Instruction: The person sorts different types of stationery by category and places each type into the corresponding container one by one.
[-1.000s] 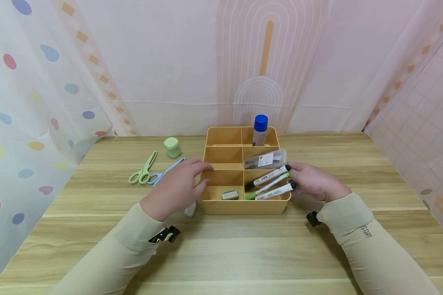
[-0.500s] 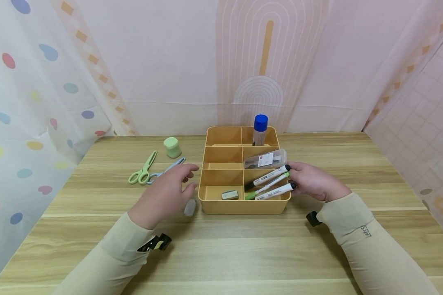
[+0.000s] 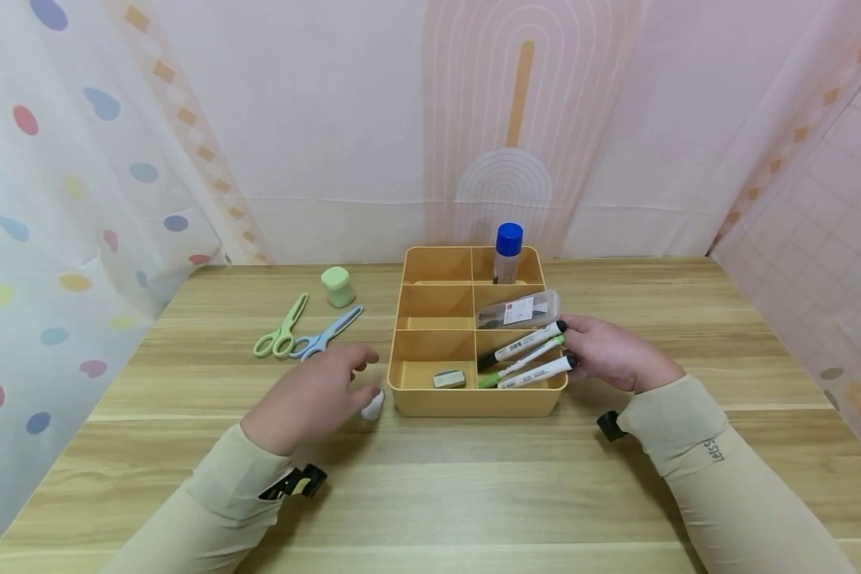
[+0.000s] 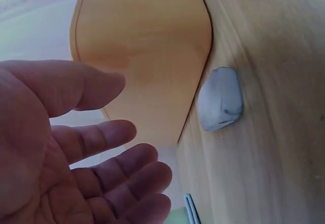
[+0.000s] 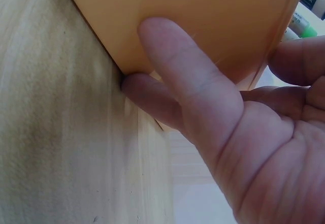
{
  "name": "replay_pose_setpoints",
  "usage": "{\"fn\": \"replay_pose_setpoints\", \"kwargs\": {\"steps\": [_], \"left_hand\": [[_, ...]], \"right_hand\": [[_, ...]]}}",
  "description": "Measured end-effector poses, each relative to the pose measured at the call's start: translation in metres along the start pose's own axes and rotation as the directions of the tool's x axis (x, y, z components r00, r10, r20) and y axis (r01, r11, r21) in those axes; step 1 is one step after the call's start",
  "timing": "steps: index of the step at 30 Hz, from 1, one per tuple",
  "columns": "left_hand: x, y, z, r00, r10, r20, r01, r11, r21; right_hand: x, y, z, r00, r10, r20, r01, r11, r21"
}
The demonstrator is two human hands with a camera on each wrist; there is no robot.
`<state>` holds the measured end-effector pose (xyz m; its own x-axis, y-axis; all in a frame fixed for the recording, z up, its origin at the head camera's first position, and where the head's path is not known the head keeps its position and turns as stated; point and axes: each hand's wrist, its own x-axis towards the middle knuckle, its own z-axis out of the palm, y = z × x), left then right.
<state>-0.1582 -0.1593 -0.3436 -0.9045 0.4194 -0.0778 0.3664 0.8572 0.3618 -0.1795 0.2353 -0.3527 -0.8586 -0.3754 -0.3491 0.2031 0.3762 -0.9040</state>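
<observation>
My left hand (image 3: pixel 312 399) hovers over the table left of an orange-yellow compartment box (image 3: pixel 473 404), fingers loosely bent and holding nothing. Close to its fingertips, a small grey-white block like a worn eraser (image 4: pixel 221 99) lies on the wood beside the box wall. At the box's right side my right hand (image 3: pixel 615 355) rests its fingers (image 5: pixel 175 56) against the outer wall, with one fingertip at the rim. Two markers (image 3: pixel 538 372) and a green-and-white pen (image 3: pixel 524 363) lean in the front right compartment. A small eraser-like block (image 3: pixel 449 379) sits in the front left one.
Behind the left hand lie blue scissors (image 3: pixel 333 327) and green scissors (image 3: pixel 285 331), near a light green waisted block (image 3: pixel 339 287). A blue-capped tube (image 3: pixel 508 251) and a clear case (image 3: pixel 520 309) occupy right compartments. A patterned curtain (image 3: pixel 330 143) borders the table's back.
My left hand has drawn away from the box's left edge, moving left and toward me, uncovering more of the blue scissors. My right hand stays at the box.
</observation>
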Motion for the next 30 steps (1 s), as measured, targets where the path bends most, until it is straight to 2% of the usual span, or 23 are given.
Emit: {"fn": "replay_pose_setpoints", "kwargs": {"steps": [5, 12, 19, 30], "left_hand": [[-0.001, -0.001, 0.005, 1.000, 0.013, 0.027, -0.014, 0.999, 0.038], [0.000, -0.002, 0.009, 0.999, 0.020, 0.047, -0.021, 0.999, 0.037], [0.000, -0.001, 0.011, 0.997, -0.010, 0.072, 0.007, 0.999, 0.044], [0.002, 0.002, 0.015, 0.996, -0.015, 0.092, 0.008, 0.997, 0.081]], "right_hand": [[0.000, 0.001, 0.000, 1.000, 0.002, -0.004, -0.002, 1.000, 0.002], [0.000, 0.001, -0.001, 1.000, -0.005, -0.003, 0.005, 1.000, -0.006], [0.002, 0.002, -0.002, 1.000, -0.005, 0.003, 0.005, 1.000, -0.007], [0.000, 0.001, -0.002, 1.000, 0.002, -0.006, -0.002, 1.000, -0.013]]}}
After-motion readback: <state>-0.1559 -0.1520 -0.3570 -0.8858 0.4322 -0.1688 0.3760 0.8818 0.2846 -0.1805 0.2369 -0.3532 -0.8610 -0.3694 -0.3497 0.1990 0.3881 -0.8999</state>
